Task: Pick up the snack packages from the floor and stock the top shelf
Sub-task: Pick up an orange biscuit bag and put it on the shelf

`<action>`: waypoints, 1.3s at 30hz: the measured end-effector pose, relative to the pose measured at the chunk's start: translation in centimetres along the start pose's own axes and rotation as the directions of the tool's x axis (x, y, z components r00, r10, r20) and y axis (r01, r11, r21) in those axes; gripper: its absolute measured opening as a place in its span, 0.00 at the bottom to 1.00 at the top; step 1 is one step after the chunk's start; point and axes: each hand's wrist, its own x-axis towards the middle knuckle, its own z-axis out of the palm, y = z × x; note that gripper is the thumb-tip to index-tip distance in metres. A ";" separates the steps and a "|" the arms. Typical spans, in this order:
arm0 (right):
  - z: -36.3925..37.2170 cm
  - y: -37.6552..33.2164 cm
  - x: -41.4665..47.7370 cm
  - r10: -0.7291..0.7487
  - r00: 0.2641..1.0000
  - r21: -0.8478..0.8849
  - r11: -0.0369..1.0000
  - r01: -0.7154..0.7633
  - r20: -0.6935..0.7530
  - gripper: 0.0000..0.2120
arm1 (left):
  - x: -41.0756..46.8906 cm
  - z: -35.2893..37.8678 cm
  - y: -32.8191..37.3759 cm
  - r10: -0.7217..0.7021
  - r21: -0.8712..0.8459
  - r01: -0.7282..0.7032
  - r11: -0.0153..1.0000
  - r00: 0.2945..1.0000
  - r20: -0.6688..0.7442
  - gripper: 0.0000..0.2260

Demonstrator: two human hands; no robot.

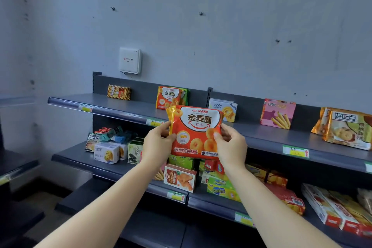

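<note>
An orange snack bag (196, 127) with ring biscuits printed on it is held upright in front of the top shelf (120, 104). My left hand (158, 143) grips its left edge and my right hand (231, 145) grips its right edge. Behind it on the top shelf stands a matching orange bag (170, 96) leaning against the back panel. The floor and any packages on it are out of view.
The top shelf also carries a small striped pack (118, 92), a white cookie box (223, 109), a pink wafer-stick box (277, 113) and golden bags (346, 128) at the right. The lower shelves are crowded with boxes. A white wall unit (129, 60) hangs above.
</note>
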 end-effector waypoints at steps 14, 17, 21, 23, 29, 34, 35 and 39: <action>13.6 2.0 13.0 -0.045 0.995 0.016 0.999 0.044 0.088 0.14 | 17.0 -0.2 -4.4 -0.020 0.012 0.021 1.000 0.999 -0.029 0.19; 16.7 2.8 15.2 -0.015 0.996 -0.008 1.000 0.016 0.085 0.15 | 20.6 -0.5 -5.6 -0.051 0.000 0.051 0.999 0.998 0.022 0.20; 21.3 3.8 17.8 0.002 0.998 0.008 1.000 -0.003 0.061 0.13 | 25.8 -1.1 -7.3 -0.061 0.000 0.062 0.998 0.992 0.108 0.20; 23.5 4.2 19.0 0.020 0.999 0.007 1.000 -0.021 0.046 0.12 | 28.5 -1.2 -8.2 -0.077 -0.007 0.079 0.997 0.985 0.157 0.20; 28.6 5.5 22.7 0.088 0.996 -0.018 0.996 -0.088 -0.035 0.09 | 36.2 -1.2 -10.7 -0.125 0.009 0.129 0.992 0.942 0.312 0.22; 31.3 6.7 24.5 0.127 0.989 -0.062 0.989 -0.131 -0.072 0.08 | 40.6 -0.5 -12.8 -0.160 0.059 0.149 0.987 0.909 0.386 0.23; 31.7 7.0 24.9 0.137 0.988 -0.076 0.987 -0.142 -0.072 0.08 | 41.3 -0.3 -13.1 -0.165 0.061 0.153 0.986 0.904 0.395 0.23; 33.0 7.9 26.4 0.151 0.987 -0.135 0.978 -0.158 -0.064 0.09 | 43.2 0.6 -14.5 -0.182 0.050 0.177 0.983 0.892 0.414 0.23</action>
